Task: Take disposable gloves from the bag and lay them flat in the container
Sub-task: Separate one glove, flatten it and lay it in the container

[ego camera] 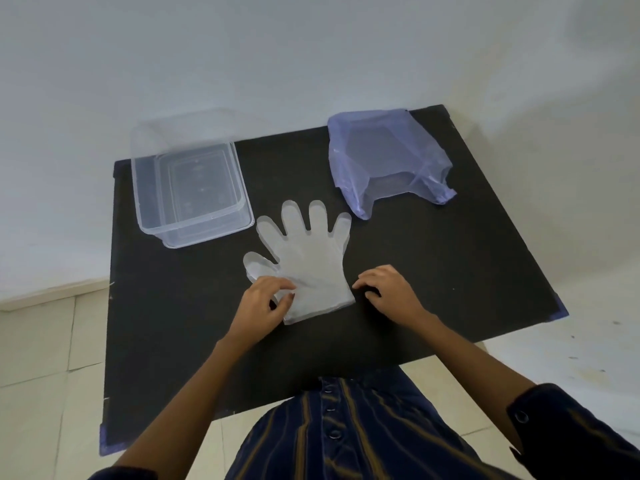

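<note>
A clear disposable glove point(306, 258) lies flat on the black table point(433, 271), fingers pointing away from me. My left hand point(266, 299) pinches the glove's cuff at its near left corner, by the thumb. My right hand point(388, 289) rests on the table with curled fingers, its fingertips just beside the cuff's right corner; whether they touch the glove is unclear. A clear plastic container point(188, 188) stands at the far left, nothing visible inside. A pale purple plastic bag point(388, 161) sits at the far right, its opening facing me.
The table's far edge meets a white wall point(311, 64). Pale floor tiles point(45, 358) show to the left and right of the table. My striped shirt point(346, 438) fills the bottom of the view.
</note>
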